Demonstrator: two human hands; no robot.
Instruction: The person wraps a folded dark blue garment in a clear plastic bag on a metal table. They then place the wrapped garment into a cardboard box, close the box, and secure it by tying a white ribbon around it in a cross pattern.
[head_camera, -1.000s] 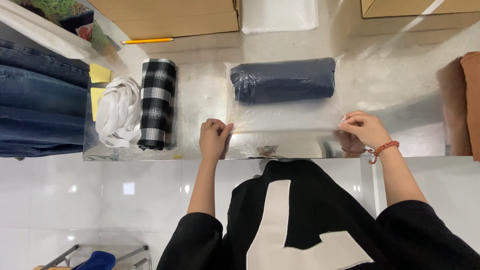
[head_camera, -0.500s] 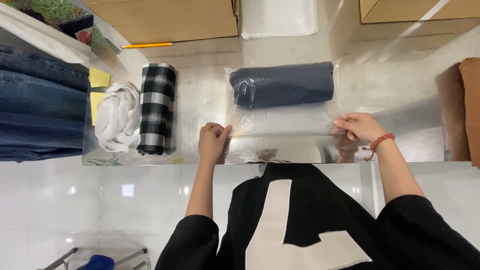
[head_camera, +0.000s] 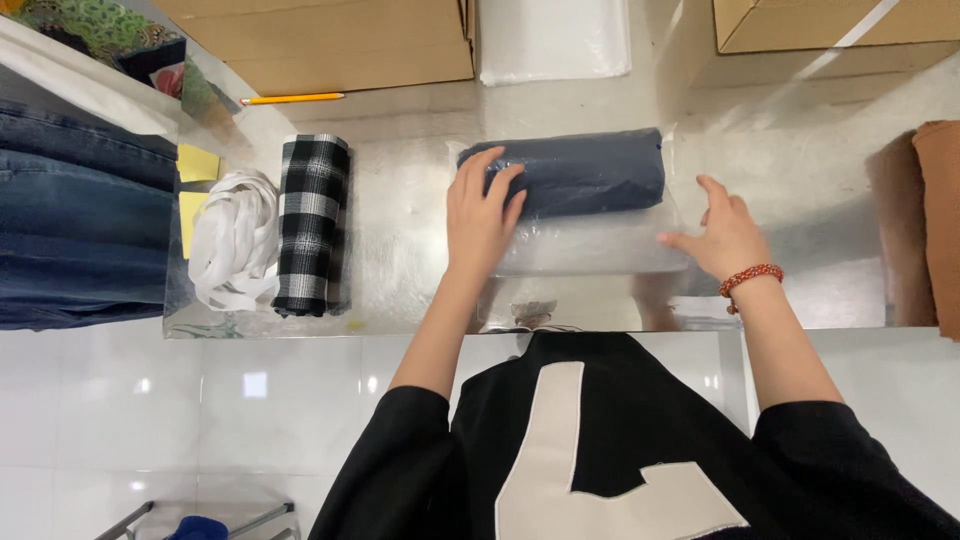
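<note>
A rolled dark blue garment (head_camera: 590, 170) lies inside a clear plastic bag (head_camera: 590, 245) on the shiny metal table (head_camera: 400, 230). My left hand (head_camera: 482, 215) rests flat on the roll's left end, fingers spread over the plastic. My right hand (head_camera: 722, 235) hovers with fingers apart at the bag's right edge, just touching or nearly touching the plastic. A red bead bracelet sits on that wrist.
A black-and-white checked fabric roll (head_camera: 312, 225) and a bundle of white straps (head_camera: 232, 240) lie to the left. Folded jeans (head_camera: 75, 235) are stacked at far left. Cardboard boxes (head_camera: 330, 40) stand at the back, brown folded cloth (head_camera: 925, 225) at the right, and a yellow pencil (head_camera: 292, 98).
Both hands left the bag's near edge. My left hand moved up onto the dark roll; my right hand opened and shifted to the bag's right side.
</note>
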